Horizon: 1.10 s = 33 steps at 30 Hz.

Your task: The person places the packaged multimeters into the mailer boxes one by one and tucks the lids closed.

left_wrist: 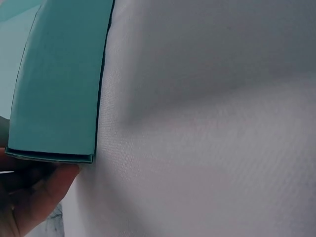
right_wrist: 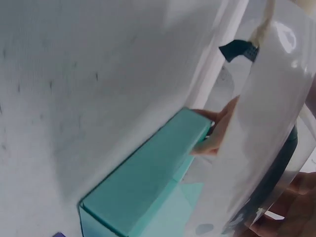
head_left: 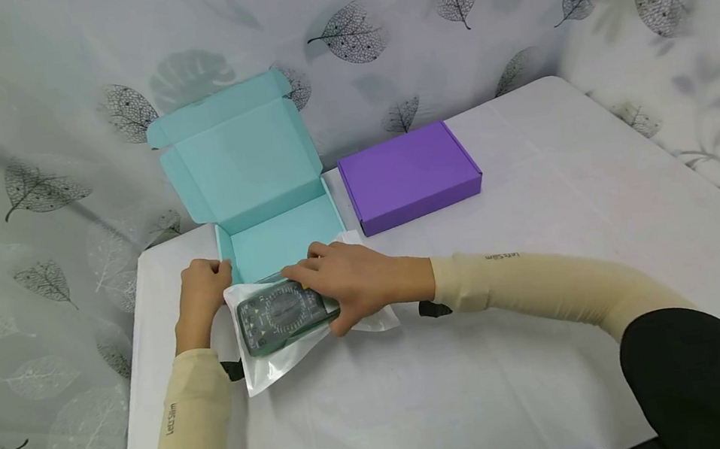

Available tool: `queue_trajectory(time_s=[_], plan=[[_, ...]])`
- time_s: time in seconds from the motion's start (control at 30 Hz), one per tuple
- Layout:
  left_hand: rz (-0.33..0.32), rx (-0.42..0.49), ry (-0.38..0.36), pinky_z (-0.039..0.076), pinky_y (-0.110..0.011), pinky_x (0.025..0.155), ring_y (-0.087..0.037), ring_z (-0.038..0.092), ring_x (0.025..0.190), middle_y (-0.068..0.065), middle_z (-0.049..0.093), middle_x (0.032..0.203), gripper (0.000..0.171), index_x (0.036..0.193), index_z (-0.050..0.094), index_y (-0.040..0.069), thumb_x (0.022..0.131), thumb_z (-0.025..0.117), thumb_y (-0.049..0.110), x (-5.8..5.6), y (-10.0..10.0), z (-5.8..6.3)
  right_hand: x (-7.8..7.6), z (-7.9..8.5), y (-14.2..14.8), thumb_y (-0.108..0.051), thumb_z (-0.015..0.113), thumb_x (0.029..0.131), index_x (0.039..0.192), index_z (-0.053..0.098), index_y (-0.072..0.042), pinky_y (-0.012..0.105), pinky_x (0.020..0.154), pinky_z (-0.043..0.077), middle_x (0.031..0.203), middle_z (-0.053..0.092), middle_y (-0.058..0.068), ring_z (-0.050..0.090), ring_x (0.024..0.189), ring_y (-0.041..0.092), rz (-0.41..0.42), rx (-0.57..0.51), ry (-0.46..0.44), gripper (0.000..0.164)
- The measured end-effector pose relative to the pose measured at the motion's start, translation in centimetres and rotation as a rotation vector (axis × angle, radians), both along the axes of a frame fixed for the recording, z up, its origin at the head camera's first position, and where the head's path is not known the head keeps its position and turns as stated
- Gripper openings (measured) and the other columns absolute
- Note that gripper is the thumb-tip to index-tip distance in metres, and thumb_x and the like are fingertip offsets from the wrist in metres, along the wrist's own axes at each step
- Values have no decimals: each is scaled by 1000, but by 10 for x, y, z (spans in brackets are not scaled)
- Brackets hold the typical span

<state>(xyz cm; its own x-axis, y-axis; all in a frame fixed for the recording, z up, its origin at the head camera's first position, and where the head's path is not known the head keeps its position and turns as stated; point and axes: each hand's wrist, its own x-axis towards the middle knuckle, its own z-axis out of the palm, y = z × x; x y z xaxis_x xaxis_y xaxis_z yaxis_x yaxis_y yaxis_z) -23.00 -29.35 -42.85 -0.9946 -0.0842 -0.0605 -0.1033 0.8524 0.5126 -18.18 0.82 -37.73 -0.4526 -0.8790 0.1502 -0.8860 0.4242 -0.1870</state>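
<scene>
A teal cardboard box stands with its lid raised against the curtain. My left hand grips its left wall at the front corner; the left wrist view shows the thumb right at the wall's end. My right hand holds a digital multimeter packed in a clear and white plastic bag, fingers over its upper edge and thumb below. The multimeter's dial faces up, and its display end is hidden under the right hand. The bag overlaps the box's front edge and, in the right wrist view, hangs above the table.
To the right of the teal box lies a closed purple box. A white cloth covers the table. Leaf-patterned curtains hang close behind and along both sides.
</scene>
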Motion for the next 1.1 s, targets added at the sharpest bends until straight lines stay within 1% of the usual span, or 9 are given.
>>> queue_trajectory(time_s=[0.1,0.2,0.3,0.4,0.53,0.67,0.77,0.87,1.1], plan=[[-2,-16,3,48,-38,52,-28,60,64,-16,63,76,42,97,68,-3,99,42,30,0,0,0,-9,5,-3,-46,73,64,140,34,-11,33,79,42,117,54,-3,41,101,17,-12,-13,-5,92],[1,-42,21,50,-46,64,-37,61,82,-25,63,94,43,111,64,-7,99,44,29,0,0,-1,-18,8,-7,-46,75,65,141,33,-11,34,78,41,118,54,-4,41,102,17,-23,-13,-7,94],[1,-69,58,50,-52,72,-41,60,90,-28,62,101,39,110,64,-8,96,51,25,-2,0,-3,-27,9,-11,-48,76,64,141,32,-11,34,77,42,119,54,-4,40,103,17,-35,-13,-14,96],[10,-79,82,50,-54,68,-38,62,80,-26,64,90,31,94,69,-6,92,55,22,-3,0,-5,-34,9,-14,-48,75,64,141,32,-13,33,76,42,117,55,-4,40,104,17,-49,-18,-24,95],[19,-99,96,50,-49,58,-31,59,67,-24,63,78,30,81,64,-5,94,49,17,-3,0,-4,-42,10,-17,-47,76,64,142,31,-13,34,75,43,120,55,-3,40,107,18,-67,-15,-41,97],[13,-106,77,46,-41,53,-28,53,64,-24,61,78,30,83,62,-7,96,40,9,-3,0,-1,-51,10,-22,-49,76,63,143,30,-15,30,72,44,121,54,-4,41,106,16,-110,8,-42,97],[14,-96,60,46,-40,55,-28,55,67,-24,63,84,31,89,64,-8,98,38,6,-3,0,0,-57,10,-26,-52,75,63,143,30,-18,29,70,44,122,53,-6,40,105,14,-142,24,-36,98],[27,-79,47,47,-39,57,-28,57,70,-24,64,87,31,92,65,-8,98,39,6,-2,0,0,-64,9,-30,-53,75,63,143,30,-19,29,71,44,121,52,-6,40,105,14,-159,20,-38,98],[29,-48,38,45,-35,52,-26,56,65,-21,63,83,29,89,65,-5,98,41,10,-3,-2,1,-80,3,-38,-50,76,62,144,31,-20,27,72,44,120,50,-6,41,106,12,-206,-12,-81,98]])
